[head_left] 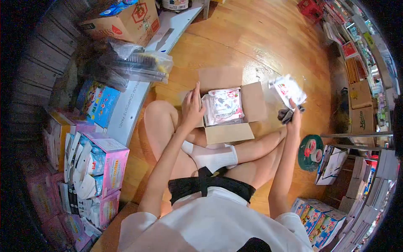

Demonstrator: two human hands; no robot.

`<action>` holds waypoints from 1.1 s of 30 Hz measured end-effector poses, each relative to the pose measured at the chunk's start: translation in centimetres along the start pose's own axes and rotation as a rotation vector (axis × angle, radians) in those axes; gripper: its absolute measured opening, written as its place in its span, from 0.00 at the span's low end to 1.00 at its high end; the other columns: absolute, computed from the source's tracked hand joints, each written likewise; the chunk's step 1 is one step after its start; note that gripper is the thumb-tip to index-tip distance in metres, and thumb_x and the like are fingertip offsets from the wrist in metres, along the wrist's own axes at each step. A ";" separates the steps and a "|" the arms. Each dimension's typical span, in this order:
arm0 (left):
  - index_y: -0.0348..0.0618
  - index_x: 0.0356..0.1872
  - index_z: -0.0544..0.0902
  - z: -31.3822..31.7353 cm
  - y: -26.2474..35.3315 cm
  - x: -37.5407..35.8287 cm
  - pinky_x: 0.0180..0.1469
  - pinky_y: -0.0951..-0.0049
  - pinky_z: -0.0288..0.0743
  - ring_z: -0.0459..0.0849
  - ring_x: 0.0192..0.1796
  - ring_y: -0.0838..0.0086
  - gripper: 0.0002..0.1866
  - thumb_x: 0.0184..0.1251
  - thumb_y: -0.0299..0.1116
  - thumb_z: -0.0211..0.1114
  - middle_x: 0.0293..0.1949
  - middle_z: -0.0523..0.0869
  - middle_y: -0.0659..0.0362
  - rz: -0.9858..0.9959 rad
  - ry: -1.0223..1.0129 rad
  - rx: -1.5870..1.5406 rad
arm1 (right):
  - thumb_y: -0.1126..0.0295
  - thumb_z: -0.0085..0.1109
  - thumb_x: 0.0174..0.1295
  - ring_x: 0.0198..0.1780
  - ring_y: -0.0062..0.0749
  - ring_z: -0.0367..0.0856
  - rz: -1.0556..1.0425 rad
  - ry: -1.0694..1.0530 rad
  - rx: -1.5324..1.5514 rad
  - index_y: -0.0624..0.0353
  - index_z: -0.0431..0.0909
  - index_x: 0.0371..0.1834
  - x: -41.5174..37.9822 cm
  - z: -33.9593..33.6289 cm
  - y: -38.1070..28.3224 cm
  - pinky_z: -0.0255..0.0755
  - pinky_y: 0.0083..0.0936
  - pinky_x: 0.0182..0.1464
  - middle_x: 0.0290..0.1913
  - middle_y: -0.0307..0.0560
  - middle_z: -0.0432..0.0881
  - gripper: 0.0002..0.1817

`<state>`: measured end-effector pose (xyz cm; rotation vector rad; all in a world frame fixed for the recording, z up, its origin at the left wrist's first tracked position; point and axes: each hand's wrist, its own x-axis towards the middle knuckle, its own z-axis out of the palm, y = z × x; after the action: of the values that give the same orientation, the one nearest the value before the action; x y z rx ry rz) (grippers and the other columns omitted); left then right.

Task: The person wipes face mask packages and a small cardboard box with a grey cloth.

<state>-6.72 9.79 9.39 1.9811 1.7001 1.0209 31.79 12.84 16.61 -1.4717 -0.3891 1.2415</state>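
An open cardboard box (230, 133) stands on the floor in front of my crossed legs, its flaps folded outward. Inside it lie white packets (224, 106) with red and pink print. My left hand (193, 108) is at the box's left side, fingers stretched out along the left flap. Out to the right of the box, my right hand (295, 115) grips a white printed packet (287, 89), which is blurred. A dark crumpled thing (285, 116) shows at the same hand; I cannot make out what it is.
At left, a low panel shelf (134, 98) bears a large carton (126, 23), plastic-wrapped goods (142, 65) and a blue box (97, 103). Pink boxes (113, 168) stand nearer. At right are a green tray (310, 161) with tape rolls, colourful boxes (321, 220) and stocked shelves (361, 92).
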 end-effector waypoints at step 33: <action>0.44 0.75 0.51 0.8 1.0 -1.5 0.68 0.54 0.58 0.66 0.66 0.51 0.47 0.52 0.23 0.63 0.63 0.69 0.46 -0.164 0.141 -0.033 | 0.63 0.78 0.34 0.39 0.51 0.83 -1.227 -0.923 -1.830 0.50 0.64 0.67 -3.5 15.8 8.2 0.78 0.40 0.40 0.55 0.58 0.75 0.49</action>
<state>-5.50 8.25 9.02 1.7532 1.8712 1.1443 14.04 15.58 13.83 -1.1569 -3.0221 0.1118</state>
